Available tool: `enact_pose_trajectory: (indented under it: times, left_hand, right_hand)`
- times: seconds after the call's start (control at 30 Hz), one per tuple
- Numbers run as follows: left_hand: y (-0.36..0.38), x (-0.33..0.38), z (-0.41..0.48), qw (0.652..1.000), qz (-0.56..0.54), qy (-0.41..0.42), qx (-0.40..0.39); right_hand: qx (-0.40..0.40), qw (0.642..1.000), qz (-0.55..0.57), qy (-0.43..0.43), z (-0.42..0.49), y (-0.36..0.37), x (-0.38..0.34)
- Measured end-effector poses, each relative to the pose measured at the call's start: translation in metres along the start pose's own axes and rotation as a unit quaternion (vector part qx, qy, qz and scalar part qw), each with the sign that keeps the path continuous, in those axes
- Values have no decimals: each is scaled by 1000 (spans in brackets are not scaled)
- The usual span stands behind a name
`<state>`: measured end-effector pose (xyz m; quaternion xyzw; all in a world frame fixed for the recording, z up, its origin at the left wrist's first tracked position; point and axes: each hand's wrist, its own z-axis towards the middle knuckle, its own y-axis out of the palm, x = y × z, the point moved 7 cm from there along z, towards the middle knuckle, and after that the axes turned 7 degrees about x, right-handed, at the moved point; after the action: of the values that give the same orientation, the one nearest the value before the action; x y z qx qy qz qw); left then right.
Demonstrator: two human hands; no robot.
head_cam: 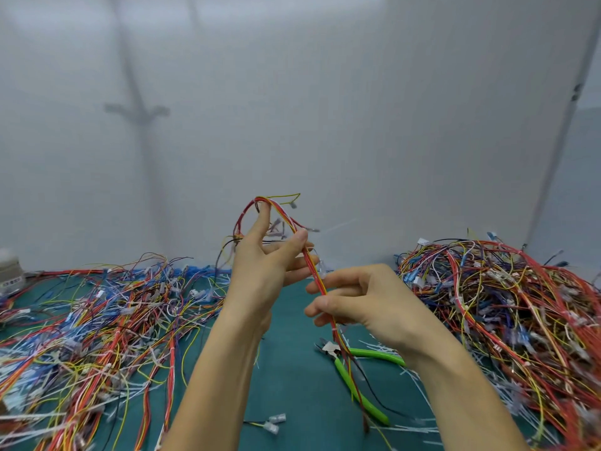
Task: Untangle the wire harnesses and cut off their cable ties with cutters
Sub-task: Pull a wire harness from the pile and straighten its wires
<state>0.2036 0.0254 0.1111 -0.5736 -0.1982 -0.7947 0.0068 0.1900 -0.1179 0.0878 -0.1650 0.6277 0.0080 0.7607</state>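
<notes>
A thin harness of red, yellow and orange wires point(313, 267) is raised above the green table. My left hand point(266, 265) holds its upper part, the wires looping over the raised forefinger and passing under the thumb. Lower down, my right hand point(361, 302) pinches the same bundle between thumb and fingers. A white cable tie point(334, 329) wraps the bundle just below the right hand. The harness tail hangs down over the green-handled cutters point(353, 372), which lie on the table untouched.
A large tangled heap of wires point(97, 323) covers the table's left side. Another heap point(510, 320) rises on the right. Cut white tie pieces point(413, 379) litter the green mat point(289, 382) around the cutters. A small loose connector point(274, 423) lies near the front. A grey wall stands behind.
</notes>
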Motion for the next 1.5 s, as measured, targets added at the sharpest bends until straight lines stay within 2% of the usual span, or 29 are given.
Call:
enact_pose_trajectory:
  times: [0.33,0.4,0.5,0.57,0.63,0.7,0.77,0.87,0.93,1.0,1.07,1.13,1.23,1.37,1.5]
  left_hand:
    - [2,-4,3,991,-116,-73,-7]
    - [-2,-11,4,975,-171,-139,8]
    - [-11,-20,7,925,-301,-227,46]
    - [-17,-23,9,901,-352,-239,78]
    - [-20,-23,12,903,-363,-206,101]
    - [-23,-20,14,924,-327,-164,108]
    - [-23,-14,14,952,-258,-139,83]
    - [-26,-2,16,981,-168,-85,48]
    - [-28,8,16,996,-81,-24,33]
    - [-26,15,15,998,36,47,21]
    - [-19,16,12,987,121,104,4]
    - [-8,15,9,975,169,138,-37]
    - [9,11,3,939,266,190,-110]
    - [28,-1,-8,881,363,223,-203]
    - [42,-11,-20,831,436,241,-247]
  right_hand:
    - [32,988,131,-75,3,-1,-10]
    - [42,984,150,-83,3,-4,-12]
    - [47,982,161,-90,3,-7,-15]
    - [39,985,143,-91,3,-5,-13]
    - [30,989,120,-79,5,0,-10]
    - [36,996,71,-48,7,3,-1]
    - [54,998,-30,-19,9,1,9]
    - [76,985,-153,8,10,-6,17]
    - [83,985,-150,5,9,-8,14]
    - [102,992,-70,7,8,-11,7]
    - [151,988,-27,4,7,-19,2]
    - [199,979,-37,-20,7,-27,-2]
    - [251,965,-11,-78,4,-35,-10]
    - [250,957,35,-145,4,-37,-19]
    - [237,963,29,-121,5,-35,-13]
